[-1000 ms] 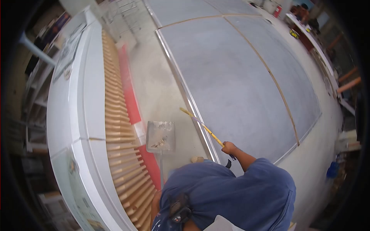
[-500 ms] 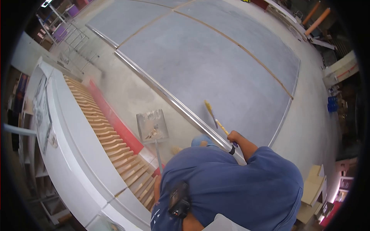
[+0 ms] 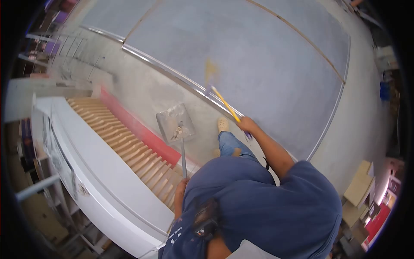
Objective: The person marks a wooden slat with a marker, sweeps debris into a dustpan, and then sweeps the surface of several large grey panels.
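Observation:
My right hand [image 3: 249,124] is wrapped round the yellow handle of a small broom [image 3: 226,103]. The broom's yellowish bristle head, smeared by motion, is up over the grey floor panel [image 3: 258,64] in this view. Down at my left side, my left hand [image 3: 183,186] grips the grey pole of a long-handled dustpan [image 3: 169,122]. The metal pan lies near the floor, dusty, with a small heap of debris [image 3: 179,131] in it. My cream clog [image 3: 222,124] shows between the dustpan and the panel's edge.
A shiny metal strip [image 3: 168,69] edges the floor panel. Along my left runs a long white curved counter [image 3: 99,172] with wooden slats [image 3: 120,138] and a red base strip [image 3: 138,129]. Beige boxes [image 3: 360,183] stand at the right, metal racks [image 3: 73,52] at the far left.
The broom has swung left, toward the metal strip and dustpan side. My clog and leg have come into fuller view, and my view has shifted. Both hands keep their holds.

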Available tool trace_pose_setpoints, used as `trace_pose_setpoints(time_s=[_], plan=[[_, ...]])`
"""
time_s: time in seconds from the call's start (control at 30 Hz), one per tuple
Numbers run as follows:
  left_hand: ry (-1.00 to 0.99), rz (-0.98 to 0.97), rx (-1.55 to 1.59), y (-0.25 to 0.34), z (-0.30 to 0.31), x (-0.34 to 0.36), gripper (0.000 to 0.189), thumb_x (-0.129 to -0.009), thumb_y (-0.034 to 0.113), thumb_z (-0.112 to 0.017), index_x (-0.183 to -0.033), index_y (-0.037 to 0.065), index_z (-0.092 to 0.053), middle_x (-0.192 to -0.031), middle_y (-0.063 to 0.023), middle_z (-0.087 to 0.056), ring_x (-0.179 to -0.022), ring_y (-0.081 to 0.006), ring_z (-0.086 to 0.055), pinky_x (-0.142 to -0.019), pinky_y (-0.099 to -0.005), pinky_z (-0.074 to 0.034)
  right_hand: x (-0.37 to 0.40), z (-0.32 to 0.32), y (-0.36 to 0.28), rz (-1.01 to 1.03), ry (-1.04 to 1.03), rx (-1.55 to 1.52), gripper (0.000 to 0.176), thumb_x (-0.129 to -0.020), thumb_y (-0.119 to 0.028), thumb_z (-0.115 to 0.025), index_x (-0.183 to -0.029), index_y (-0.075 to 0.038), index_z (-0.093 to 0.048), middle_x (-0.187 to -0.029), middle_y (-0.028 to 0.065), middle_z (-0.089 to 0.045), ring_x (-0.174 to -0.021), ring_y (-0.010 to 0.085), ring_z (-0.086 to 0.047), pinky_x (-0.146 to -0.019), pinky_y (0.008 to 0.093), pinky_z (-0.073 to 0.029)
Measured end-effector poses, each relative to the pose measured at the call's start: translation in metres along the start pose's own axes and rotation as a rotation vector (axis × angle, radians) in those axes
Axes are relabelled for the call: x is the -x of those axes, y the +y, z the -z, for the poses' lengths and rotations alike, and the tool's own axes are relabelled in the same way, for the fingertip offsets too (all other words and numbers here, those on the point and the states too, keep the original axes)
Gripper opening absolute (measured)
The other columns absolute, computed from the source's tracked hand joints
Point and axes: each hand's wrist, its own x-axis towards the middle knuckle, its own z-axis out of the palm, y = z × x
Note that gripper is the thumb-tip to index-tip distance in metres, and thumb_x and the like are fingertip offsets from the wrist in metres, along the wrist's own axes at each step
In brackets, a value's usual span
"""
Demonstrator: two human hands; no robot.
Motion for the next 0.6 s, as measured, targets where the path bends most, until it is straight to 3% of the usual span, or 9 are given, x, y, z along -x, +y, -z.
trace_pose_setpoints(time_s=[0.23, 0.27, 0.4, 0.43, 0.47, 0.5, 0.53, 0.57, 0.6], plan=[[-0.165, 0.029, 0.075, -0.011, 0.107, -0.132, 0.014, -0.084, 0.014, -0.049, -0.071, 0.011, -0.047, -0.053, 0.0063, -0.038, -0.041, -0.0041, -0.035, -0.038, -0.0183, -0.029, -0.174, -0.135, -0.052, -0.118, 0.213, -0.156, 0.04, -0.075, -0.029, -0.054, -0.095, 0.004, -0.063, -0.094, 0.0265, -0.061, -0.084, 0.0375, -0.062, -0.077, 0.0411, -0.048], [-0.198, 0.033, 0.099, -0.016, 0.128, -0.146, 0.014, -0.084, 0.015, -0.049, -0.071, 0.011, -0.047, -0.053, 0.0063, -0.038, -0.041, -0.0039, -0.035, -0.037, -0.0181, -0.029, -0.172, -0.15, -0.036, -0.153, 0.207, -0.246, 0.037, -0.076, -0.031, -0.055, -0.09, 0.003, -0.064, -0.082, 0.0212, -0.064, -0.072, 0.0319, -0.063, -0.064, 0.0413, -0.049], [-0.201, 0.102, 0.172, 0.001, 0.16, -0.174, 0.013, -0.085, 0.015, -0.049, -0.073, 0.009, -0.048, -0.053, 0.0064, -0.037, -0.04, -0.0031, -0.036, -0.036, -0.0169, -0.03, -0.114, -0.197, 0.131, -0.473, 0.148, -0.742, 0.031, -0.081, -0.032, -0.055, -0.068, -0.004, -0.058, -0.06, 0.0051, -0.055, -0.047, 0.0159, -0.047, -0.041, 0.0373, -0.035], [-0.115, 0.104, 0.135, 0.012, 0.174, -0.186, 0.013, -0.085, 0.015, -0.049, -0.074, 0.009, -0.048, -0.052, 0.0063, -0.037, -0.04, -0.0029, -0.036, -0.036, -0.0163, -0.03, -0.086, -0.238, 0.177, -0.477, 0.172, -0.581, 0.027, -0.082, -0.029, -0.053, -0.068, -0.006, -0.058, -0.056, 0.0036, -0.053, -0.045, 0.0152, -0.046, -0.04, 0.0366, -0.035], [-0.234, 0.133, 0.173, 0.027, 0.184, -0.2, 0.012, -0.085, 0.015, -0.049, -0.075, 0.008, -0.048, -0.052, 0.0061, -0.037, -0.04, -0.0031, -0.036, -0.036, -0.0165, -0.031, -0.072, -0.312, 0.259, -0.332, 0.288, -0.891, 0.025, -0.083, -0.028, -0.051, -0.071, -0.007, -0.059, -0.055, 0.0041, -0.053, -0.042, 0.016, -0.046, -0.039, 0.0358, -0.035], [-0.355, 0.162, 0.214, 0.043, 0.195, -0.213, 0.011, -0.085, 0.014, -0.049, -0.077, 0.007, -0.048, -0.052, 0.0058, -0.037, -0.039, -0.0033, -0.037, -0.035, -0.0168, -0.032, -0.047, -0.354, 0.312, -0.559, 0.286, -1.019, 0.023, -0.084, -0.027, -0.049, -0.077, -0.007, -0.058, -0.054, 0.0032, -0.05, -0.042, 0.0158, -0.046, -0.038, 0.0361, -0.035], [-0.48, 0.194, 0.238, 0.054, 0.221, -0.24, 0.011, -0.085, 0.014, -0.048, -0.078, 0.006, -0.048, -0.051, 0.0055, -0.037, -0.039, -0.0036, -0.037, -0.035, -0.0171, -0.033, 0.029, -0.382, 0.325, -0.902, 0.216, -0.845, 0.021, -0.085, -0.025, -0.047, -0.083, -0.007, -0.057, -0.057, 0.0031, -0.051, -0.043, 0.0164, -0.047, -0.037, 0.0372, -0.035], [-0.45, 0.218, 0.261, 0.068, 0.188, -0.228, 0.01, -0.085, 0.013, -0.048, -0.079, 0.005, -0.048, -0.051, 0.0054, -0.037, -0.039, -0.0039, -0.037, -0.035, -0.0175, -0.033, 0.084, -0.347, 0.334, -1.157, 0.369, -0.969, 0.022, -0.087, -0.025, -0.046, -0.087, -0.007, -0.058, -0.054, 0.0037, -0.049, -0.043, 0.0177, -0.048, -0.036, 0.0403, -0.035], [-0.425, 0.228, 0.283, 0.08, 0.19, -0.237, 0.01, -0.085, 0.012, -0.048, -0.08, 0.004, -0.048, -0.051, 0.0052, -0.038, -0.038, -0.0042, -0.037, -0.035, -0.0178, -0.034, 0.096, -0.377, 0.353, -1.306, 0.437, -0.959, 0.022, -0.085, -0.023, -0.047, -0.083, -0.008, -0.063, -0.06, 0.0101, -0.059, -0.047, 0.0219, -0.056, -0.041, 0.0425, -0.041]])
